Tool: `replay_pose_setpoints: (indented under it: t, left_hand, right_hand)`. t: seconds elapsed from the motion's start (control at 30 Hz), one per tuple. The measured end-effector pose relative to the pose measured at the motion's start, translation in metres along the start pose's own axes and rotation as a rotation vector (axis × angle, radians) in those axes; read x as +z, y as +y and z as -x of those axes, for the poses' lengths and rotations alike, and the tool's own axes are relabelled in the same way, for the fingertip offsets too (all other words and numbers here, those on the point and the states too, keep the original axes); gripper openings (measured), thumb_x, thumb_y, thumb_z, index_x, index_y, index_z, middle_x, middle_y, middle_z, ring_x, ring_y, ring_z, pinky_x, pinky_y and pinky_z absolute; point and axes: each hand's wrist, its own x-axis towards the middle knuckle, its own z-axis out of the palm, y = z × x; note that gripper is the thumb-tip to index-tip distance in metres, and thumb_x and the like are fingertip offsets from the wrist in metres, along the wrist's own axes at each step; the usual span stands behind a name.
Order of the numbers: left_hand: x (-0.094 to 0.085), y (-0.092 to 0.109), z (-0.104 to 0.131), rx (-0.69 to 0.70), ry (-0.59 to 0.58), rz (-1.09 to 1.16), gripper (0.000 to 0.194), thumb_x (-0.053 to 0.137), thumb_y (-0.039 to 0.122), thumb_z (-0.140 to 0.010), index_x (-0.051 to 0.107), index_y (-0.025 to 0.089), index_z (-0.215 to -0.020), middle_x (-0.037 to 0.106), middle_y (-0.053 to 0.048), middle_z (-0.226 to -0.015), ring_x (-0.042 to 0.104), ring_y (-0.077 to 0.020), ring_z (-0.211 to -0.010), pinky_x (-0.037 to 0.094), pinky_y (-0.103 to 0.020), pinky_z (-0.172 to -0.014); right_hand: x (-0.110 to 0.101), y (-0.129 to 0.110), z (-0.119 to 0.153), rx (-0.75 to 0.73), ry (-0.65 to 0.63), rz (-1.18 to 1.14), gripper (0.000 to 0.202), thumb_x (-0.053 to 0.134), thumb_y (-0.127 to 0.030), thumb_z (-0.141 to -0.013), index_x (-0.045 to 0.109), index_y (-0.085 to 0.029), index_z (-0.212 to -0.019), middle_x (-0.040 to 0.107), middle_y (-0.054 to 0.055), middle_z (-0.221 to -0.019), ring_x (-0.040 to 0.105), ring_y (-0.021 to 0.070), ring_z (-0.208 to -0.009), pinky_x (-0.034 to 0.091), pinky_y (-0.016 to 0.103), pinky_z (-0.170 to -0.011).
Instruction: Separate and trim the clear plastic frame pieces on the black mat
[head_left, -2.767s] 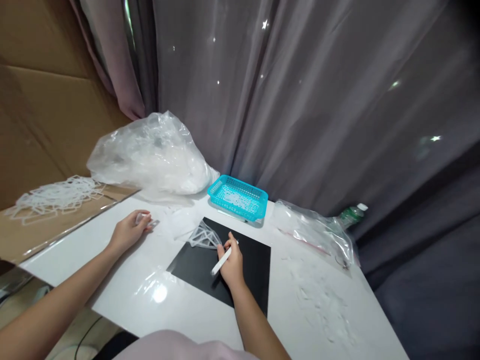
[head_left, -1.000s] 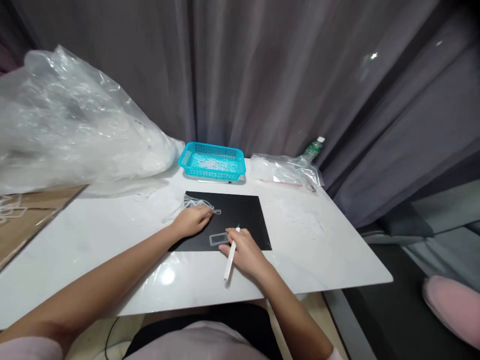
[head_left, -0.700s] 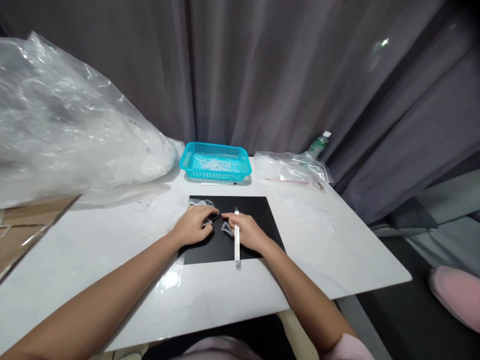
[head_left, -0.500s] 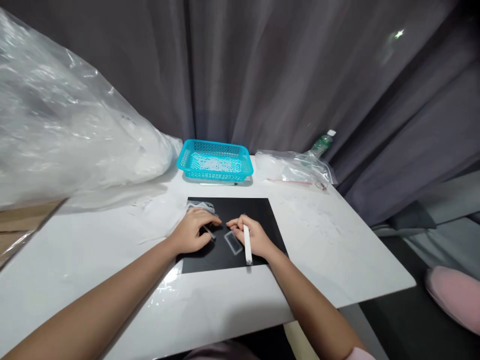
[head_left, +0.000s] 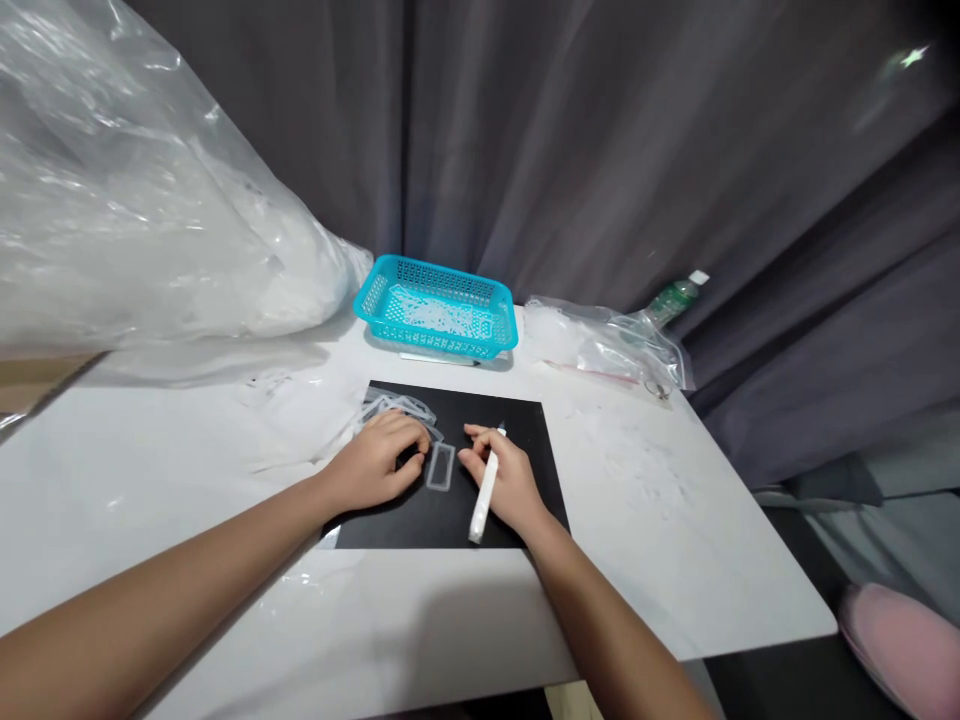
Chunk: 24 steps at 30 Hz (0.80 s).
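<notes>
A small clear plastic rectangular frame (head_left: 450, 470) stands out against a black mat (head_left: 405, 525). My left hand (head_left: 379, 460) has its thumb and forefinger curled together at the left edge of this frame. Beyond and partly under that hand lies a loose heap of similar translucent frames (head_left: 401, 405). In my right hand (head_left: 510, 480) is a slim white craft knife (head_left: 484, 500), held like a pen. Its narrow tip points away from me, and its butt end points back towards me. The knife tip is apart from the frame.
Behind the mat sits a turquoise perforated basket (head_left: 435, 345) with whitish pieces in it. A large clear plastic bag (head_left: 172, 220) bulges at the left. Flat clear bags (head_left: 600, 340) and a green bottle (head_left: 675, 297) are at the back right. Grey curtains (head_left: 600, 150) hang behind the white table (head_left: 675, 560).
The small frame is now by my left fingertips, where earlier one lay beside my right hand. My right hand has tilted the knife. The view has shifted slightly.
</notes>
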Motion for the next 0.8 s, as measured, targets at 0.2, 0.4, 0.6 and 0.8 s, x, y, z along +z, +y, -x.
replay_pose_setpoints:
  t: [0.2,0.4,0.6,0.8]
  left_hand:
    - [-0.002,0.002,0.000,0.036,-0.067,-0.043,0.017,0.055,0.020,-0.076,0.056,0.019,-0.093,0.062,-0.006,-0.103,0.053,-0.0240,-0.100,0.035,-0.041,-0.095]
    - [-0.004,0.003,0.001,0.029,-0.079,-0.027,0.037,0.061,0.026,-0.073,0.048,0.019,-0.108,0.054,-0.010,-0.120,0.046,-0.0281,-0.114,0.036,-0.043,-0.097]
    - [-0.002,0.002,0.002,0.026,-0.099,-0.057,0.039,0.061,0.024,-0.073,0.047,0.019,-0.109,0.054,-0.009,-0.121,0.045,-0.0278,-0.115,0.035,-0.043,-0.098]
    - [-0.003,0.003,0.001,0.017,-0.111,-0.062,0.035,0.059,0.025,-0.072,0.049,0.019,-0.106,0.054,-0.009,-0.117,0.047,-0.0285,-0.110,0.035,-0.042,-0.095]
  right_hand:
    - [0.004,-0.003,0.005,0.086,-0.139,-0.333,0.040,0.032,-0.058,-0.092,0.046,-0.021,-0.103,0.061,0.001,-0.073,0.051,0.0108,-0.054,0.039,0.022,-0.049]
    - [0.004,-0.016,0.003,0.199,-0.314,-0.111,0.026,0.057,-0.039,-0.083,0.057,-0.018,-0.068,0.062,0.000,-0.062,0.052,0.0094,-0.052,0.038,0.020,-0.050]
    - [0.005,-0.013,0.002,0.210,-0.322,-0.099,0.022,0.057,-0.033,-0.083,0.058,-0.017,-0.067,0.062,0.000,-0.060,0.052,0.0086,-0.048,0.037,0.019,-0.047]
    - [0.005,-0.014,0.002,0.165,-0.319,-0.013,0.022,0.056,-0.031,-0.083,0.062,-0.018,-0.067,0.063,-0.001,-0.060,0.053,0.0094,-0.051,0.038,0.020,-0.050]
